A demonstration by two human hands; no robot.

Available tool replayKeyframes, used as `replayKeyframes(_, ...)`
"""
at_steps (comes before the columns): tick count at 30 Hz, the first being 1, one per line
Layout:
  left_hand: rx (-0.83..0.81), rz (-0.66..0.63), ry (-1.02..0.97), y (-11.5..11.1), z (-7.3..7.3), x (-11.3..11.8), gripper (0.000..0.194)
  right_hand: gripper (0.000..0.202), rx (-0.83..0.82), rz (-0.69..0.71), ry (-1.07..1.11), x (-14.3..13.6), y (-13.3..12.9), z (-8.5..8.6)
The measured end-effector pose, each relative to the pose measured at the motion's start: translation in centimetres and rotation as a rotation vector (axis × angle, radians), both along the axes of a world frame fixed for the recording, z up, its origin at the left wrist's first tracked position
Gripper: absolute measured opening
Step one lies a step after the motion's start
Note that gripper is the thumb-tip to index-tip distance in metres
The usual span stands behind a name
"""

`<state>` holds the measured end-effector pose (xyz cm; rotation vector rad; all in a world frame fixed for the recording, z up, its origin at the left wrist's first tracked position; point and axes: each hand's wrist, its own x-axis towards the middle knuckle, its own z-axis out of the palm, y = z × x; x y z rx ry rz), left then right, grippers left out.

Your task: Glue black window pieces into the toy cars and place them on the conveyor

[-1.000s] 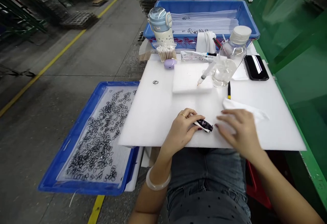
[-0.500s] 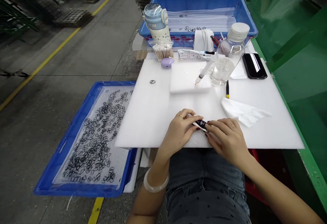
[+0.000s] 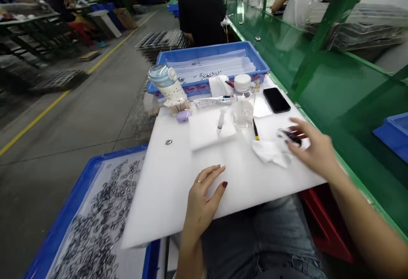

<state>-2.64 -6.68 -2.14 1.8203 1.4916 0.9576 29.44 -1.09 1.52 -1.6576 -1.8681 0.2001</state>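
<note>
My right hand is over the right side of the white foam board, its fingers closed on a small black object, blurred by motion. Just left of it lies a crumpled white cloth. My left hand rests near the board's front edge, fingers apart, holding nothing. Ahead of it, a syringe lies on a white foam block. A small dark ring-shaped piece is at the board's left.
Around the board's back stand a clear bottle, a blue-lidded cup, swabs, a purple case and a phone. Blue trays sit behind and left. A person in black is beyond.
The view has turned up and right. My right hand has carried the black object away to the right, off my left hand, which has let go and opened.
</note>
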Motion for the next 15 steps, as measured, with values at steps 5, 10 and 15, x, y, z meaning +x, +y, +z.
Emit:
replayKeyframes(5,-0.013,-0.070,0.078,0.0,0.1,0.2,0.029,0.056,-0.281,-0.728,-0.116,15.2,0.8,-0.9)
replayKeyframes(10,0.015,-0.087,0.096,0.4,0.1,0.5,0.028,0.049,-0.165,-0.635,-0.136,13.4,7.0,-0.5)
replayKeyframes(15,-0.040,-0.090,0.127,-0.1,-0.3,0.2,0.028,0.039,-0.111,-0.315,-0.051,4.2,16.2,-0.8)
